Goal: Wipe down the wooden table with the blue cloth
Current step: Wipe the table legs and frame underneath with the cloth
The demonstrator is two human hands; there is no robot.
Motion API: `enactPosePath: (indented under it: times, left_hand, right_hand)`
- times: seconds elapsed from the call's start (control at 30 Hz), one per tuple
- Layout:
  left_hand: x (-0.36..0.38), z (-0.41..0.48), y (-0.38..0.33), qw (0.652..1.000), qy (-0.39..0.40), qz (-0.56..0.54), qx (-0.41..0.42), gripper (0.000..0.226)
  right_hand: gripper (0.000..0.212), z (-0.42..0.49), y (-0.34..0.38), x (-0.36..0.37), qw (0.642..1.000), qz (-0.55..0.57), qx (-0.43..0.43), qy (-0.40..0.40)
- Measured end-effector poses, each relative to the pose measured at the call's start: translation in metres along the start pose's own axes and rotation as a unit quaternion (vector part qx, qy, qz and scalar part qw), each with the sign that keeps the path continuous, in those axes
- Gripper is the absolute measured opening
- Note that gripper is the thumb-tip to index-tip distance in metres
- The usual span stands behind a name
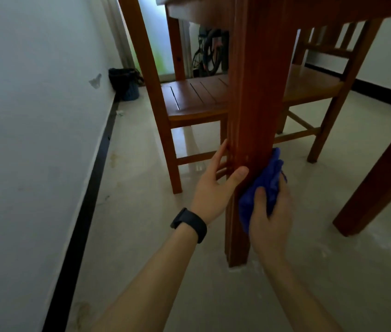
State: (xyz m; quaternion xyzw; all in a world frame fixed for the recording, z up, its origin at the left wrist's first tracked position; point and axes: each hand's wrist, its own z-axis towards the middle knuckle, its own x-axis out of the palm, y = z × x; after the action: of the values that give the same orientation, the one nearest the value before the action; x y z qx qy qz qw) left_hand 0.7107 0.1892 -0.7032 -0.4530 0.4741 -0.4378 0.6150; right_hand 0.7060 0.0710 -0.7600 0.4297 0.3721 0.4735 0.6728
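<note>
Pale floor tiles (pixel 141 212) are stretching under a wooden surface (pixel 333 8), seen from low down, with a white wall (pixel 33 92) running along the left. One thick leg (pixel 249 104) is standing in front. The left grip (pixel 216 178) is bracing it, with straight fingers lying along its left side and the thumb pressing its front face. The right grip (pixel 271 212) is clutching the bunched blue cloth (pixel 269 173), thumb curled over it, and pressing it against the leg's right side, low near the floor. A black band (pixel 189 224) is sitting on the left wrist. A wooden chair (pixel 194 99) is standing behind the leg, and a dark bin (pixel 123 83) is sitting by the wall.
</note>
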Motion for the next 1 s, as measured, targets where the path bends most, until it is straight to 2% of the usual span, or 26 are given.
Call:
enactPosePath:
  times: [0.03, 0.1, 0.17, 0.23, 0.27, 0.33, 0.37, 0.4, 0.47, 0.5, 0.57, 0.6, 0.67, 0.73, 0.77, 0.83, 0.9, 0.93, 1.0]
  left_hand:
    - [-0.001, -0.001, -0.002, 1.000, 0.003, -0.003, -0.003, 0.075]
    - [-0.005, -0.005, -0.008, 1.000, 0.010, -0.008, -0.008, 0.075]
    - [-0.007, -0.014, -0.007, 1.000, 0.018, -0.001, -0.025, 0.071]
    - [-0.009, -0.030, 0.004, 0.996, 0.024, 0.033, -0.083, 0.064]
    - [-0.007, -0.039, 0.015, 0.989, 0.044, 0.064, -0.128, 0.063]
    - [-0.003, -0.053, 0.037, 0.961, 0.106, 0.124, -0.222, 0.065]
    - [-0.002, -0.058, 0.049, 0.950, 0.126, 0.133, -0.254, 0.067]
    - [0.000, -0.062, 0.056, 0.945, 0.133, 0.120, -0.272, 0.069]
    - [0.002, -0.067, 0.067, 0.953, 0.152, 0.097, -0.243, 0.072]
    - [0.002, -0.068, 0.069, 0.955, 0.164, 0.130, -0.212, 0.068]
    - [-0.003, -0.065, 0.076, 0.959, 0.142, 0.170, -0.176, 0.055]
    - [-0.009, -0.063, 0.079, 0.963, 0.128, 0.148, -0.184, 0.053]
    - [-0.022, -0.060, 0.083, 0.966, 0.127, 0.089, -0.205, 0.042]
    - [-0.035, -0.060, 0.084, 0.973, 0.109, 0.094, -0.181, 0.029]
    - [-0.042, -0.059, 0.083, 0.978, 0.077, 0.100, -0.165, 0.027]
    - [-0.055, -0.053, 0.079, 0.986, -0.045, 0.076, -0.143, 0.030]
    - [-0.067, -0.041, 0.078, 0.979, -0.169, 0.060, -0.099, 0.037]
    - [-0.067, -0.036, 0.076, 0.977, -0.195, 0.052, -0.064, 0.041]
    - [-0.049, -0.027, 0.071, 0.982, -0.189, 0.022, 0.014, 0.049]
  right_hand:
    - [0.052, -0.006, -0.008, 0.005, 1.000, -0.021, -0.004, 0.009]
    - [0.052, -0.019, -0.039, 0.008, 0.994, -0.084, 0.059, 0.042]
    - [0.037, -0.028, -0.080, -0.004, 0.967, -0.155, 0.143, 0.140]
    - [0.011, -0.028, -0.100, -0.021, 0.944, -0.103, 0.215, 0.229]
    - [0.005, -0.027, -0.096, -0.026, 0.938, -0.068, 0.245, 0.235]
    - [0.011, -0.027, -0.078, -0.026, 0.935, -0.020, 0.298, 0.193]
    - [0.006, -0.030, -0.069, -0.020, 0.926, 0.031, 0.333, 0.174]
    - [0.013, -0.036, -0.059, -0.014, 0.906, 0.091, 0.381, 0.162]
    - [0.031, -0.044, -0.044, -0.005, 0.848, 0.212, 0.460, 0.154]
    - [0.032, -0.045, -0.039, -0.006, 0.829, 0.232, 0.480, 0.168]
    - [0.037, -0.040, -0.028, -0.014, 0.812, 0.219, 0.494, 0.222]
    - [0.041, -0.037, -0.026, -0.019, 0.807, 0.202, 0.494, 0.253]
    - [0.043, -0.029, -0.019, -0.027, 0.815, 0.134, 0.473, 0.307]
    - [0.041, -0.024, -0.014, -0.031, 0.846, 0.017, 0.412, 0.339]
    - [0.038, -0.020, -0.012, -0.033, 0.870, -0.034, 0.371, 0.322]
    - [0.030, -0.009, -0.014, -0.039, 0.924, -0.094, 0.290, 0.231]
    - [0.025, 0.003, -0.013, -0.045, 0.956, -0.084, 0.242, 0.142]
    - [0.029, 0.008, -0.010, -0.046, 0.964, -0.071, 0.225, 0.122]
    - [0.041, 0.014, -0.002, -0.041, 0.972, -0.061, 0.193, 0.118]
